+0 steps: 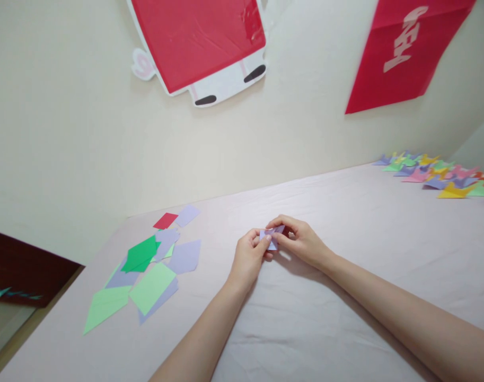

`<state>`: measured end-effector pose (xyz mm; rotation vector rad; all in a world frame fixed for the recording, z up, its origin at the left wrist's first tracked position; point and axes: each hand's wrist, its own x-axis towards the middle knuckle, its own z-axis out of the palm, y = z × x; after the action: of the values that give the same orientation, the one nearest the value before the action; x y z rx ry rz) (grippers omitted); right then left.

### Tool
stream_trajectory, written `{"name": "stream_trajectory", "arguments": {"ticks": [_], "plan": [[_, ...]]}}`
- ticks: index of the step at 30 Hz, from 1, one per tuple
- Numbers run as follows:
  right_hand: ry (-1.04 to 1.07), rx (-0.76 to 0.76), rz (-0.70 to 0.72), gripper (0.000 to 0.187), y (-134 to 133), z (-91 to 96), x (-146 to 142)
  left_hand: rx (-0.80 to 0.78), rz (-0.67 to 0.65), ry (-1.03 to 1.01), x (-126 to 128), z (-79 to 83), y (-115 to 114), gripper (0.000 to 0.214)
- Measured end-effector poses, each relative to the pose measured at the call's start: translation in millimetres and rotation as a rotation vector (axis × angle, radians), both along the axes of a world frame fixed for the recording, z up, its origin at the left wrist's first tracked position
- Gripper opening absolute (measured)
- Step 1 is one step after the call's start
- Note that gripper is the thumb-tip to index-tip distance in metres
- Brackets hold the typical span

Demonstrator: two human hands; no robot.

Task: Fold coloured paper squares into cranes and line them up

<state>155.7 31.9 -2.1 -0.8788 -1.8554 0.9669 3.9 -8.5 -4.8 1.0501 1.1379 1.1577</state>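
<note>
A small piece of folded lavender paper is held between my two hands, just above the cloth near the middle of the view. My left hand pinches its left side, the thumb lying across the front. On the right edge, the thumb and fingertips of my right hand close on the same paper. Fingers cover part of the folds, so its full shape is hidden.
Loose paper sheets in green, light green, lavender and red lie on the pale cloth to the left. Several folded colored paper pieces stand in rows at the far right. A wall rises behind.
</note>
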Motion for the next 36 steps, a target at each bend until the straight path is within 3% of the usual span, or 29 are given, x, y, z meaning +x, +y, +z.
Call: {"name": "stream_trajectory", "arguments": {"ticks": [8, 14, 21, 29, 36], "plan": [[0.023, -0.09, -0.062, 0.019, -0.2, 0.1, 0.9, 0.129, 0.111, 0.191, 2.3, -9.8, -4.0, 0.024], [0.073, -0.124, -0.079, 0.021, 0.0, -2.0, 0.1, 0.138, 0.144, 0.175, 0.5, -12.7, -3.3, 0.027], [0.083, -0.064, -0.124, 0.019, -2.2, 0.7, -2.2, 0.121, 0.179, 0.105, 2.5, -12.5, -0.6, 0.028], [0.198, -0.217, -0.031, 0.025, 1.4, -2.2, -0.9, 0.129, 0.171, 0.117, 1.2, -10.1, -3.9, 0.024], [0.134, -0.162, -0.059, 0.028, 1.4, 1.0, 0.6, 0.098, 0.158, 0.072, 2.3, -9.2, -3.4, 0.03]]}}
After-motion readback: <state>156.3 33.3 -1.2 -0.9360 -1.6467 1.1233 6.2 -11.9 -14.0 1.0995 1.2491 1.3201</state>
